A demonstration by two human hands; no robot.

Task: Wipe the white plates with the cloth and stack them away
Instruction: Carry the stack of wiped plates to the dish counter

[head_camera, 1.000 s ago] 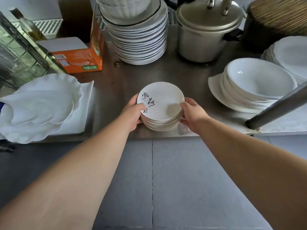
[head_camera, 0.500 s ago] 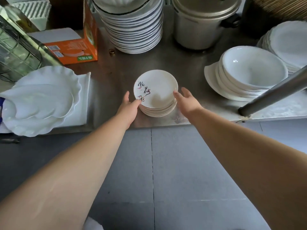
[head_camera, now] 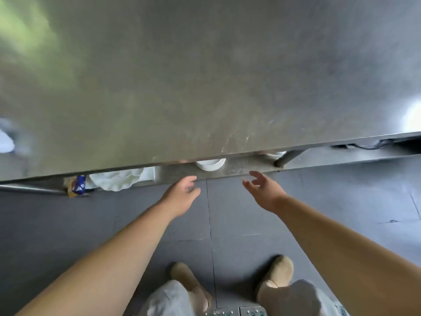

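The stack of small white plates (head_camera: 210, 164) sits on the lower shelf (head_camera: 239, 168), mostly hidden under the steel table top (head_camera: 205, 76). My left hand (head_camera: 182, 193) hangs in front of the shelf edge, fingers relaxed and empty. To its right, my right hand (head_camera: 262, 187) is also apart from the plates, fingers spread, holding nothing. No cloth is in view.
Scalloped white dishes (head_camera: 116, 180) lie at the shelf's left beside a blue and orange packet (head_camera: 76, 184). A table leg (head_camera: 288, 157) slants down at the right. Grey floor tiles (head_camera: 341, 201) and my two shoes (head_camera: 278, 274) are below.
Both hands have let go of the small plate stack and drawn back from the shelf. My head has risen, so the table top now covers most of the shelf.
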